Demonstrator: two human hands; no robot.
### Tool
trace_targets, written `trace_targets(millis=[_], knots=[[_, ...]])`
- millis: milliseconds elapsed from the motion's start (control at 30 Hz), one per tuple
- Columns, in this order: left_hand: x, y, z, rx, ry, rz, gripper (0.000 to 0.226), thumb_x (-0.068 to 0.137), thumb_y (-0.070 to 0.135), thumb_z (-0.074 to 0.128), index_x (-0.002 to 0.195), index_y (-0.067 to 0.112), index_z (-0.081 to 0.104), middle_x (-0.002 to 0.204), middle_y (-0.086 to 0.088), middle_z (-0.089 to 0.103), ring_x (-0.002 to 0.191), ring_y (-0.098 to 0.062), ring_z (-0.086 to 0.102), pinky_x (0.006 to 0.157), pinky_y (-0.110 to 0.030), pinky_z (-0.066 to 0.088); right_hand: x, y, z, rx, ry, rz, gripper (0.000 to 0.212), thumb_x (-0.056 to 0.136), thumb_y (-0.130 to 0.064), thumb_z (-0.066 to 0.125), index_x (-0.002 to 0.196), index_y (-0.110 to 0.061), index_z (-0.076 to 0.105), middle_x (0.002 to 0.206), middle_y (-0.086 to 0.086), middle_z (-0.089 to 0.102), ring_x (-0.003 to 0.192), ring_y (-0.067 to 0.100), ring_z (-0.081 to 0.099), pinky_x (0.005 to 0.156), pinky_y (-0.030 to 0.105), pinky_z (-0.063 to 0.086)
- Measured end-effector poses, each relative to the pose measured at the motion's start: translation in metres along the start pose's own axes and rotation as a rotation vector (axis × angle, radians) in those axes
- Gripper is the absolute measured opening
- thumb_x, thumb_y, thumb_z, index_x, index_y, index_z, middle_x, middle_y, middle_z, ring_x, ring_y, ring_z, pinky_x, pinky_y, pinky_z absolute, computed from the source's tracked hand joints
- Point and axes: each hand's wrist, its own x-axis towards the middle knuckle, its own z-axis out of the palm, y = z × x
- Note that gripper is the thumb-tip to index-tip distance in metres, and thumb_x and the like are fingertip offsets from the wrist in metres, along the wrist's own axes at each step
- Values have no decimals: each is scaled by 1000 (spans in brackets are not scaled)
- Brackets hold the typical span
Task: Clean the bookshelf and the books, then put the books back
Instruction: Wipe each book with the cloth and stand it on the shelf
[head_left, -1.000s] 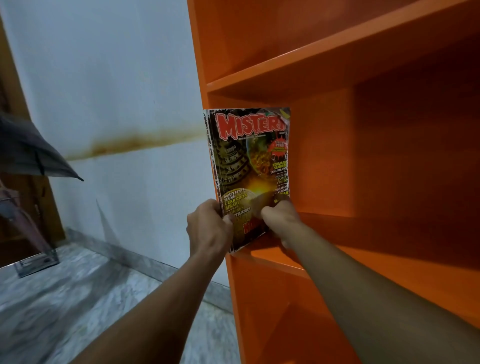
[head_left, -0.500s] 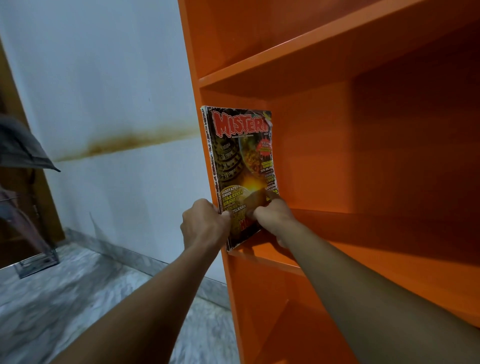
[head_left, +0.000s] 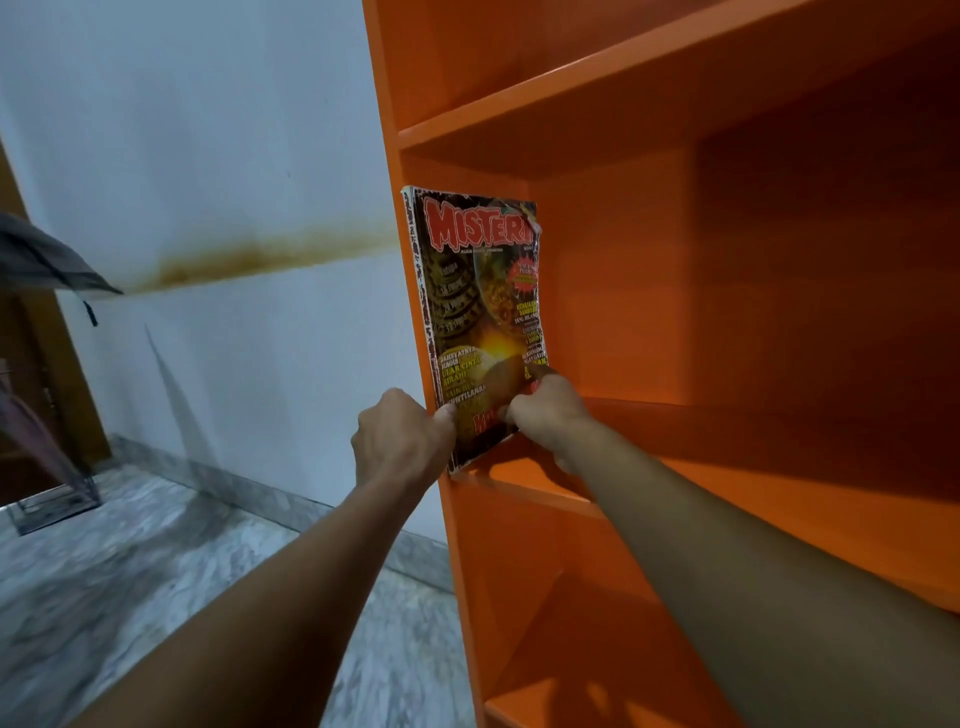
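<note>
by the stained wall (head_left: 208, 156), left hand (head_left: 400, 441), right hand (head_left: 545, 415) hold magazine (head_left: 478, 291).

Magazine (head_left: 478, 312) stands upright at the far left end of the bookshelf's (head_left: 675, 130) middle compartment, against the left side panel, bottom edge on the shelf board. Left hand (head_left: 400, 441) grips its lower front edge, outside the panel. Right hand (head_left: 545, 410) grips the lower cover, inside the compartment. One compartment above, one below. Wall (head_left: 234, 156) and floor (head_left: 130, 571) left of the bookshelf. Umbrella (head_left: 41, 260) at far left.
</note>
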Motion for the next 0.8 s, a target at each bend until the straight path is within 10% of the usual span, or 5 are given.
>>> trace_targets(millis=[200,333,600,800], knots=[[-16,-14,-21,32,-37,55,38,97,40,56,82,5,64,66,-3,59,51,-13,51,43,-21,29,-37,-12,-4,-334,63,-13,53,93,-10,55,143,-11,40,136,13,52,119,33,53,97,40,48],[-29,-32,-41,72,-95,157,37,97,39,55,73,10,55,64,-3,55,53,-16,52,46,-23,31,-77,-23,-2,-459,119,-18,39,89,-10,54,128,-10,54,118,12,63,99,31,60,76,37,51],[-88,-60,-37,53,-347,467,28,95,40,55,98,12,59,92,-9,64,77,-29,63,70,-40,57,-206,-14,-11,-834,320,122,41,91,-15,53,131,-8,53,132,18,58,122,36,54,96,36,46],[-165,-39,-26,88,-668,606,42,96,37,56,120,3,59,126,-23,60,115,-42,57,88,-41,49,-298,27,-42,-1010,163,371,38,92,-15,53,129,-8,50,120,14,57,107,34,59,88,42,53]])
